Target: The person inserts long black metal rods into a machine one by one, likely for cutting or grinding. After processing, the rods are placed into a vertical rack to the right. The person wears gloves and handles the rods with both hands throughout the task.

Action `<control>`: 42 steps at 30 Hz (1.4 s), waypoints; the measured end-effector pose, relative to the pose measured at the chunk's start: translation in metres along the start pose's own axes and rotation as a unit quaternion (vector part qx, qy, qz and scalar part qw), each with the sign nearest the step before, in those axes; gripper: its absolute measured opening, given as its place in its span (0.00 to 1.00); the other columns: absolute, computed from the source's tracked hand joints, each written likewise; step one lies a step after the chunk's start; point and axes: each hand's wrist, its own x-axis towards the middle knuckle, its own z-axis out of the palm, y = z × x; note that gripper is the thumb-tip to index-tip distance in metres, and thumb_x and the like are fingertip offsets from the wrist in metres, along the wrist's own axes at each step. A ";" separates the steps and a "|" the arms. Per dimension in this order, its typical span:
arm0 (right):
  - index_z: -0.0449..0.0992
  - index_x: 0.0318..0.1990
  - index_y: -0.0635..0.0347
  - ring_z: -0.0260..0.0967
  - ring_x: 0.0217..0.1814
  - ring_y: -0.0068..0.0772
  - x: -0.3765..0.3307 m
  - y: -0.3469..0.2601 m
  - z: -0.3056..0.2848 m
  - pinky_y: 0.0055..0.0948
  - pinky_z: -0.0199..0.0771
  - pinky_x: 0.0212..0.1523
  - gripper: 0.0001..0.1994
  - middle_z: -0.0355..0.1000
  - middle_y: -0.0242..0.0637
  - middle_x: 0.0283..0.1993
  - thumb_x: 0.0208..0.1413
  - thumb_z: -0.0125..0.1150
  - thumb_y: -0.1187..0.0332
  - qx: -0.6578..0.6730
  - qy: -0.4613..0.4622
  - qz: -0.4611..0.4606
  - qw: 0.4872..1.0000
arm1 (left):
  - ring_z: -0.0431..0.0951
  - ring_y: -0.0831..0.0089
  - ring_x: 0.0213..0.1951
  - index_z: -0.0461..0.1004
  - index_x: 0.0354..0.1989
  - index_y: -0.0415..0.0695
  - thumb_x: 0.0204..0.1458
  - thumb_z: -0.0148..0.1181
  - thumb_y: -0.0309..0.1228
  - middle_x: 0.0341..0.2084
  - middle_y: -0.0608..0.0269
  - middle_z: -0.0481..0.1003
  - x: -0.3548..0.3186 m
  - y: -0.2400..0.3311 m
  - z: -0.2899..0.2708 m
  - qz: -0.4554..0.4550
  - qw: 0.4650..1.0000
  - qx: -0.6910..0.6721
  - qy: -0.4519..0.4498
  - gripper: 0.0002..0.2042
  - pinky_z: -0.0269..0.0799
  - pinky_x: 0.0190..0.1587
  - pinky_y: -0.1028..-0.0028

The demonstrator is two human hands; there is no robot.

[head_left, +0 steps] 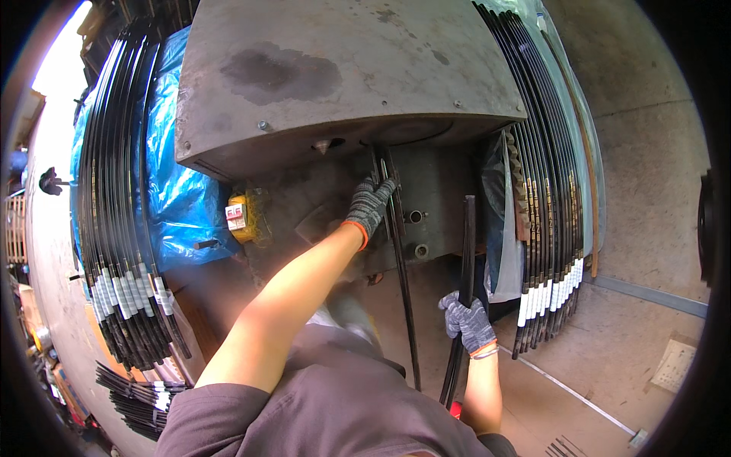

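head cam | looks steeply down from above; close over machine (pixel 343 76); fisheye-bent rim

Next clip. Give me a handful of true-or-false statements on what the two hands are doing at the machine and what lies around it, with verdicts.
1. The left hand holds a thin black rod up at the machine. True.
2. The right hand is bare. False: both hands wear grey knit gloves.
3. The right hand grips a second black rod, lower down. True.
4. The rod bundles at the left rest on a red sheet. False: the sheet behind them is blue.
5. More rods with white bands near their ends stand at the right. True.
6. The machine's top is painted bright green. False: it is dull grey metal with a dark stain.
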 end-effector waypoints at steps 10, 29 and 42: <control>0.73 0.31 0.61 0.59 0.15 0.16 -0.022 0.040 -0.045 0.19 0.57 0.16 0.05 0.67 0.28 0.17 0.51 0.57 0.70 -0.043 0.069 0.004 0.997 | 0.68 0.78 0.35 0.71 0.43 0.43 0.53 0.54 0.33 0.33 0.68 0.73 -0.004 0.005 -0.004 -0.034 0.999 -0.010 -0.033 0.12 0.65 0.42 0.75; 0.75 0.29 0.63 0.63 0.24 0.20 0.094 0.043 0.074 0.25 0.65 0.27 0.06 0.71 0.29 0.25 0.48 0.61 0.70 0.070 0.040 -0.118 0.990 | 0.70 0.76 0.28 0.71 0.38 0.43 0.53 0.54 0.35 0.27 0.68 0.72 -0.009 0.012 -0.001 -0.024 0.998 -0.054 -0.028 0.10 0.67 0.34 0.75; 0.75 0.24 0.63 0.61 0.20 0.20 0.096 0.027 0.083 0.26 0.61 0.23 0.10 0.68 0.29 0.19 0.46 0.63 0.65 0.010 0.077 -0.135 0.988 | 0.69 0.74 0.35 0.71 0.40 0.44 0.51 0.56 0.39 0.31 0.67 0.72 -0.016 0.020 -0.003 -0.019 0.999 -0.027 -0.013 0.13 0.64 0.41 0.74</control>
